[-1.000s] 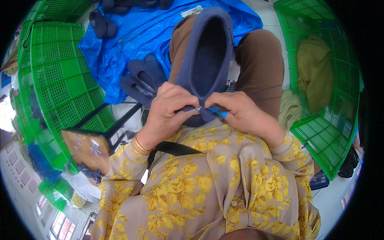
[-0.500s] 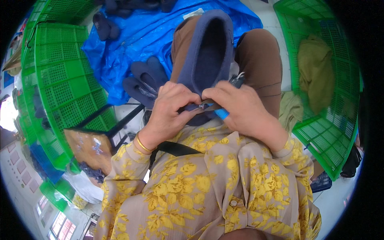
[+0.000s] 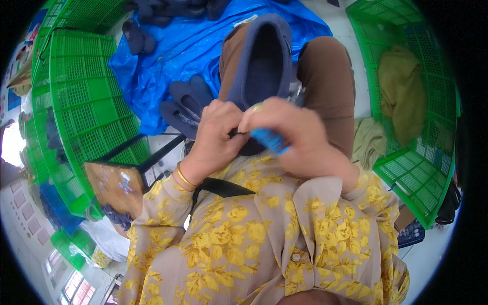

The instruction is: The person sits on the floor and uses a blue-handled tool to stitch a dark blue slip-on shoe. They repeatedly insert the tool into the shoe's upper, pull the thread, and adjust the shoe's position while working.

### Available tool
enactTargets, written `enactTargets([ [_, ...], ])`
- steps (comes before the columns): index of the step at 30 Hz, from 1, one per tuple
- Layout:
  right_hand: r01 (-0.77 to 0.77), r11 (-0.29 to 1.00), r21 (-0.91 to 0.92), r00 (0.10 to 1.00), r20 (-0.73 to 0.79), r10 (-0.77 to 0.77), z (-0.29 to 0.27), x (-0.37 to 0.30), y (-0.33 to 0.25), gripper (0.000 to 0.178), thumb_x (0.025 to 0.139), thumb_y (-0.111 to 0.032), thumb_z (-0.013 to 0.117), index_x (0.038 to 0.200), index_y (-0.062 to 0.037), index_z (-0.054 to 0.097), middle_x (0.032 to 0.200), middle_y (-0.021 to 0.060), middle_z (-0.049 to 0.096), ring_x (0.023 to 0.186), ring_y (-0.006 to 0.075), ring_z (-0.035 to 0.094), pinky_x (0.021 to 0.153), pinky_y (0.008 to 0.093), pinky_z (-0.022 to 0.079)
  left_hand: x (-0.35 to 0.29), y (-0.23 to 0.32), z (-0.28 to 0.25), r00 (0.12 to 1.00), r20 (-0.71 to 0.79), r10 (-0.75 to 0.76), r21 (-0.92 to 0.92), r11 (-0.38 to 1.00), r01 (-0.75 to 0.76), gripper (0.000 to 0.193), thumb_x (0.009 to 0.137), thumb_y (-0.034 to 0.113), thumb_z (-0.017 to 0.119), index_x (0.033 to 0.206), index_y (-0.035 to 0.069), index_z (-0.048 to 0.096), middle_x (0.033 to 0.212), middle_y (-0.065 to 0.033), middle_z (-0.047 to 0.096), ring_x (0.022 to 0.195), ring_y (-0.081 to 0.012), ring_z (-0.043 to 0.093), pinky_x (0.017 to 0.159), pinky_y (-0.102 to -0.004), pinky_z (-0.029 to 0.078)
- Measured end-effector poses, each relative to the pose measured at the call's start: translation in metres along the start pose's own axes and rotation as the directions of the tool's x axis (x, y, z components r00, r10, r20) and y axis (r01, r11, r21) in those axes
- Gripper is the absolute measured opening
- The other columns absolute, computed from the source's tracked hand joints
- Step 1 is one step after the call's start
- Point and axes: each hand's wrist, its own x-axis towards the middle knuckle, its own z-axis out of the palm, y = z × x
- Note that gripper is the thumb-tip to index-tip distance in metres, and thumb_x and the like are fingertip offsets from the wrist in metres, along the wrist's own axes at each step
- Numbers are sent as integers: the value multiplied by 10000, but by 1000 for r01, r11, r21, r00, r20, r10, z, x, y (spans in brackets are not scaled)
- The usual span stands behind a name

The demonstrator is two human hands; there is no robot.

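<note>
Left hand pinches closed on near end of slipper: navy, long oval opening beyond hand. Right hand, blurred, curls round blue object.

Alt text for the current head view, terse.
A person's bare left hand and right hand meet at the near end of a dark blue, felt-like slipper; the right holds a blurred bright blue object. Dark slippers lie on a crumpled blue plastic sheet beyond, between green mesh plastic crates.
</note>
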Motion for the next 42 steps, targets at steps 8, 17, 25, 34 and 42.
enactTargets([
  [8, -437, 890, 128, 895, -41, 445, -17, -21, 10, 67, 926, -87, 596, 975, -45, 581, 761, -21, 528, 628, 66, 423, 572, 243, 384, -12, 14, 8, 966, -240, 101, 115, 991, -75, 235, 649, 33, 773, 853, 96, 675, 844, -47, 592, 823, -266, 541, 717, -371, 377],
  [17, -486, 874, -2, 871, 82, 485, -12, -28, 7, 151, 844, -42, 605, 988, -24, 647, 777, 187, 634, 619, 239, 594, 611, 328, 475, -16, 12, 9, 958, -250, 143, 148, 983, -108, 289, 640, 36, 822, 885, 90, 678, 837, -53, 575, 786, -253, 531, 702, -355, 396],
  [25, -504, 857, -109, 852, 102, 514, -14, -21, 3, 186, 805, -53, 596, 970, -3, 666, 805, 227, 642, 728, 373, 639, 656, 403, 494, -17, 10, 9, 963, -230, 139, 156, 982, -104, 273, 644, 40, 820, 876, 94, 689, 836, -50, 576, 791, -249, 525, 699, -358, 391],
  [34, -440, 846, -303, 863, 118, 491, -7, -4, 5, 163, 725, -17, 562, 850, 24, 658, 822, 240, 644, 787, 428, 623, 714, 471, 491, -16, 10, 12, 967, -225, 123, 150, 985, -90, 249, 651, 34, 810, 869, 85, 702, 821, -42, 583, 788, -241, 532, 703, -353, 400],
  [42, -342, 884, -317, 902, 152, 403, -13, -8, 13, 253, 719, 11, 550, 939, -45, 662, 820, 208, 649, 800, 406, 630, 700, 484, 493, -19, 14, 11, 956, -277, 100, 127, 990, -67, 258, 629, -6, 774, 863, 79, 707, 826, -44, 600, 797, -247, 557, 694, -353, 411],
])
